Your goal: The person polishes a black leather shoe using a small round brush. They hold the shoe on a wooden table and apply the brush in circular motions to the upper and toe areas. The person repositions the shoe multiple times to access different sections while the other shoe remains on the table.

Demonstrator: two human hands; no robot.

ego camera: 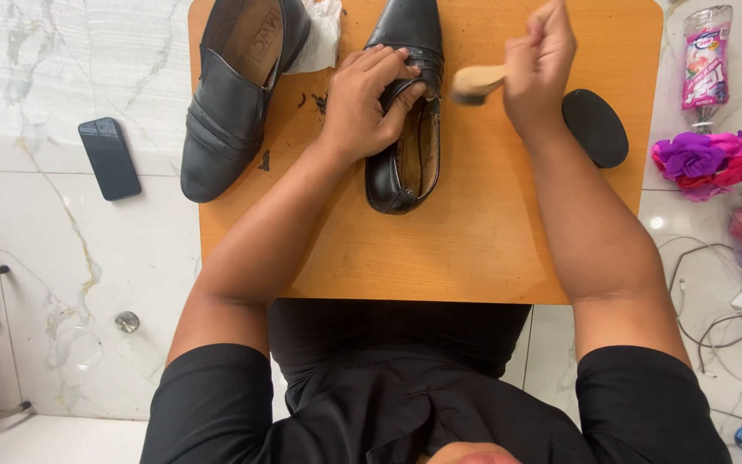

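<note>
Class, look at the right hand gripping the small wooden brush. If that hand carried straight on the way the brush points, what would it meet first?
Probably the black shoe held by the left hand: the right hand aims its brush leftward at the shoe's side. Whether the bristles already touch is unclear.

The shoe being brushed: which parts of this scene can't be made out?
- Head view: the brush bristles are mostly hidden by the right hand.
- The shoe under the left hand: its toe is cut off by the top edge.
- The second shoe: toe also cut off at the top.
</note>
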